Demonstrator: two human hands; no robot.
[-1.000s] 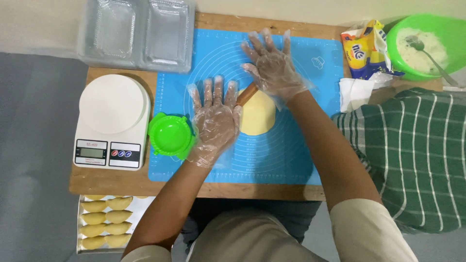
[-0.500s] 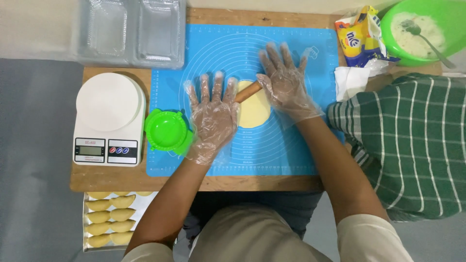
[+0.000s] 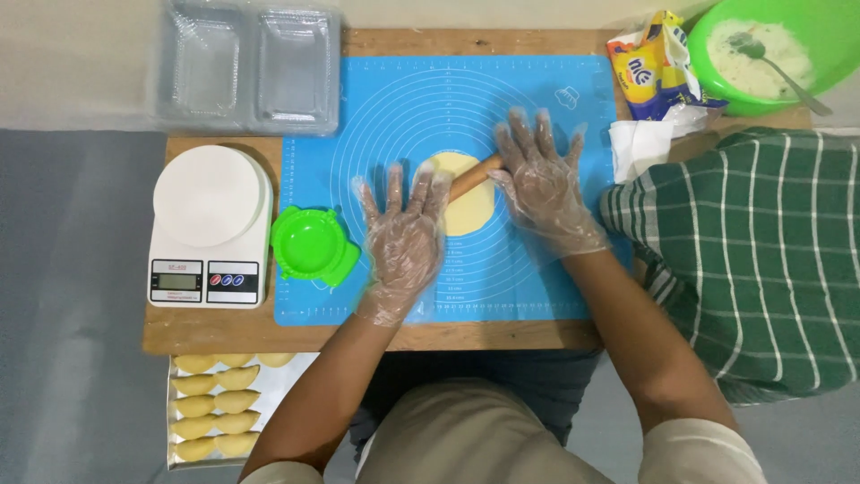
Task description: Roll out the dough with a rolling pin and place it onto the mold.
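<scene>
From above I see my left hand (image 3: 405, 235) and right hand (image 3: 540, 184), both in clear plastic gloves, fingers spread flat and gripping nothing, pressing on a wooden rolling pin (image 3: 473, 178). The pin lies across a pale yellow dough round (image 3: 466, 211) at the centre of the frame, on a blue mat (image 3: 394, 99) covering the wooden surface (image 3: 224, 330). A green dumpling press (image 3: 310, 244) sits just left of my left hand.
</scene>
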